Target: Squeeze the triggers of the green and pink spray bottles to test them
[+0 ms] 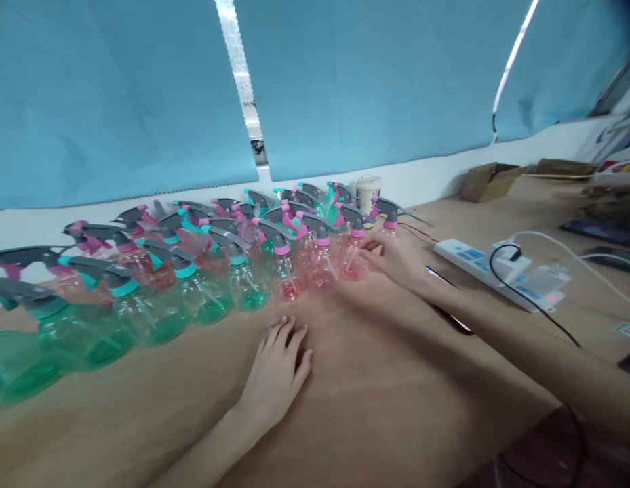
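My left hand point(278, 369) lies palm down on the brown table, fingers spread and nothing in them. In front of it stand clear spray bottles in rows, with grey trigger heads. A pink-collared bottle point(289, 278) and a green one with a teal collar point(248, 281) are nearest to it. My right hand point(396, 261) is at the right end of the front row, fingers bent and slightly apart. Its fingertips are at the side of a pink spray bottle point(352, 261); whether they touch is unclear. Another pink-collared bottle point(390, 226) stands behind this hand, its lower part hidden.
A white power strip point(490, 271) with plugs and cables lies to the right. A phone point(454, 318) is partly under my right forearm. A paper cup point(368, 193) stands behind the bottles, and an open cardboard box point(490, 181) sits by the wall.
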`<state>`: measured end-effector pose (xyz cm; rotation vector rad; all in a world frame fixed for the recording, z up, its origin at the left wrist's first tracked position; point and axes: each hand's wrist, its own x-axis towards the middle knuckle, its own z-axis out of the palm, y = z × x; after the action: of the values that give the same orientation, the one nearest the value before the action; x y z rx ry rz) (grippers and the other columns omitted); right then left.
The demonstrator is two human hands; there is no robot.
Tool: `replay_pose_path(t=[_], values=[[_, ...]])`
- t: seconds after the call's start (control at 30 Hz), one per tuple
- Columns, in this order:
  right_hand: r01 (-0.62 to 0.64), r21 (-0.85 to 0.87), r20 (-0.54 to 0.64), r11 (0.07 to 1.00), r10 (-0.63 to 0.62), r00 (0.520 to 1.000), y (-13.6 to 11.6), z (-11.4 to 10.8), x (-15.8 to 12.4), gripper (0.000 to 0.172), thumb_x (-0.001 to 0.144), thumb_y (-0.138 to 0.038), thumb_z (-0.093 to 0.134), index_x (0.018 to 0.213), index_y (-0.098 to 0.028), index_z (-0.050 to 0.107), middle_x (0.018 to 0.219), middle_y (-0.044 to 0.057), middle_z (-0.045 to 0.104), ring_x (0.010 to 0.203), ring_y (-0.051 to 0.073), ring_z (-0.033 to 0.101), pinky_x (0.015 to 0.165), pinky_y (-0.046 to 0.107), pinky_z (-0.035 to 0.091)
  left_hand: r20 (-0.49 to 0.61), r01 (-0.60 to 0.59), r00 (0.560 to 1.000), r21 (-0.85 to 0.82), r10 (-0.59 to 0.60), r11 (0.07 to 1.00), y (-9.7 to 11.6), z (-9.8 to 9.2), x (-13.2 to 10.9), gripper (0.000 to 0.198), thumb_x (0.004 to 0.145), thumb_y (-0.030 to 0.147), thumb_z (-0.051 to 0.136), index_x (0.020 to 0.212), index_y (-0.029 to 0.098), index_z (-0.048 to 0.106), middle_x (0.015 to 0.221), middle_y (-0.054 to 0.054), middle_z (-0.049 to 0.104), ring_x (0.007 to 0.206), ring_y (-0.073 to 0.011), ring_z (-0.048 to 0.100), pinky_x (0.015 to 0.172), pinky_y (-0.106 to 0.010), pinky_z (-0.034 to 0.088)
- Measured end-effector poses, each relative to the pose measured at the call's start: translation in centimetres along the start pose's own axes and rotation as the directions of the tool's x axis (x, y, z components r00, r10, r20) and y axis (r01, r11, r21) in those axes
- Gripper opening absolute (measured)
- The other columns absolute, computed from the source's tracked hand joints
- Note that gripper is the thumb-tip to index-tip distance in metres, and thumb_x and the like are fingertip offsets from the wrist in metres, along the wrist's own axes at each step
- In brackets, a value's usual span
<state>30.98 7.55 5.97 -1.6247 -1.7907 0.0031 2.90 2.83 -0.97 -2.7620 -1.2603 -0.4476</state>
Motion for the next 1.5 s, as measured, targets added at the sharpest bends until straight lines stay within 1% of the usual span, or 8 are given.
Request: replay_pose_path(t=[0.1, 0.2, 0.57, 0.83, 1.0, 1.17, 1.37, 1.5], values=[[-0.084, -0.037, -0.097, 0.996, 0.08, 0.992, 2.0, -1.1, 0.1, 0.023, 0.077, -0.039, 0.053, 0.088, -0.019, 0.06, 0.089, 0.005, 0.069, 0.08, 0.021, 0.063, 0.071, 0.033, 0.045, -0.009, -0.003, 1.0, -0.03, 0.003, 1.0, -0.2, 0.1, 0.1, 0.034, 0.088, 0.031, 0.04, 0.117, 0.015, 0.05, 0.124, -0.013, 0.048, 0.119, -0.0283, 0.039, 0.096, -0.046, 0.034], [-0.124, -0.07, -0.068, 0.99, 0.119, 0.991, 3.0, -0.7, 0.7, 0.042, 0.075, -0.045, 0.056, 0.105, -0.016, 0.056, 0.103, 0.01, 0.065, 0.093, 0.024, 0.06, 0.077, 0.034, 0.044, -0.018, 0.019, 1.0, -0.095, -0.02, 0.995, -0.2, 0.0, 0.2, 0.032, 0.088, 0.03, 0.041, 0.115, 0.016, 0.051, 0.123, -0.012, 0.047, 0.118, -0.0274, 0.039, 0.096, -0.045, 0.034], [-0.201, -0.107, -0.045, 0.974, 0.197, 0.979, 1.9, 3.4, 2.5, 0.07, 0.07, -0.071, 0.042, 0.11, -0.014, 0.052, 0.098, 0.016, 0.065, 0.091, 0.031, 0.061, 0.071, 0.039, 0.044, -0.057, 0.057, 0.995, -0.369, -0.084, 0.928, 2.5, -0.9, 1.1, 0.02, 0.087, 0.023, 0.043, 0.104, 0.022, 0.052, 0.113, -0.006, 0.051, 0.109, -0.0231, 0.046, 0.094, -0.044, 0.037], [-0.154, -0.223, -0.031, 0.963, 0.151, 0.988, 1.0, 0.9, -2.0, 0.074, 0.068, -0.075, 0.036, 0.114, -0.018, 0.046, 0.107, 0.017, 0.06, 0.087, 0.034, 0.06, 0.063, 0.04, 0.044, -0.091, 0.05, 0.988, -0.564, -0.122, 0.824, 4.3, 1.1, 4.3, 0.027, 0.084, 0.019, 0.049, 0.11, 0.022, 0.045, 0.109, -0.004, 0.052, 0.105, -0.0192, 0.05, 0.09, -0.036, 0.041], [-0.101, -0.219, 0.038, 0.97, 0.112, 0.993, -1.0, -1.1, -6.0, 0.064, 0.069, -0.074, 0.035, 0.099, -0.02, 0.048, 0.083, 0.009, 0.065, 0.068, 0.029, 0.063, 0.049, 0.033, 0.038, -0.111, 0.058, 0.981, -0.613, -0.159, 0.788, 6.3, 2.5, 6.1, 0.067, 0.077, 0.031, 0.062, 0.131, 0.019, 0.023, 0.132, -0.011, 0.036, 0.122, -0.0243, 0.036, 0.1, -0.043, 0.032], [-0.057, -0.087, 0.037, 0.995, 0.06, 0.998, -2.9, -1.6, -8.6, 0.054, 0.07, -0.071, 0.041, 0.091, -0.021, 0.049, 0.079, 0.004, 0.064, 0.068, 0.023, 0.061, 0.055, 0.032, 0.04, -0.071, 0.066, 0.986, -0.675, -0.154, 0.735, 7.7, 2.2, 6.4, 0.089, 0.067, 0.033, 0.071, 0.135, 0.016, 0.015, 0.137, -0.016, 0.03, 0.126, -0.0293, 0.029, 0.102, -0.048, 0.028], [0.017, 0.151, 0.091, 0.988, -0.031, 0.995, -4.8, -1.9, -9.0, 0.052, 0.065, -0.065, 0.056, 0.093, -0.022, 0.054, 0.093, 0.006, 0.061, 0.087, 0.024, 0.057, 0.073, 0.038, 0.044, -0.032, 0.03, 0.996, -0.781, -0.088, 0.624, 7.2, 0.8, 4.8, 0.083, 0.067, 0.028, 0.073, 0.133, 0.023, 0.023, 0.133, -0.011, 0.039, 0.119, -0.0291, 0.041, 0.095, -0.048, 0.037], [0.042, 0.454, 0.216, 0.89, -0.156, 0.964, -6.3, -2.5, -7.6, 0.047, 0.068, -0.054, 0.061, 0.1, -0.021, 0.052, 0.093, 0.005, 0.059, 0.088, 0.02, 0.057, 0.075, 0.037, 0.046, -0.015, 0.043, 0.995, -0.81, -0.095, 0.584, 6.2, -0.3, 3.1, 0.082, 0.066, 0.026, 0.074, 0.132, 0.025, 0.024, 0.13, -0.009, 0.043, 0.117, -0.0278, 0.044, 0.095, -0.047, 0.037]])
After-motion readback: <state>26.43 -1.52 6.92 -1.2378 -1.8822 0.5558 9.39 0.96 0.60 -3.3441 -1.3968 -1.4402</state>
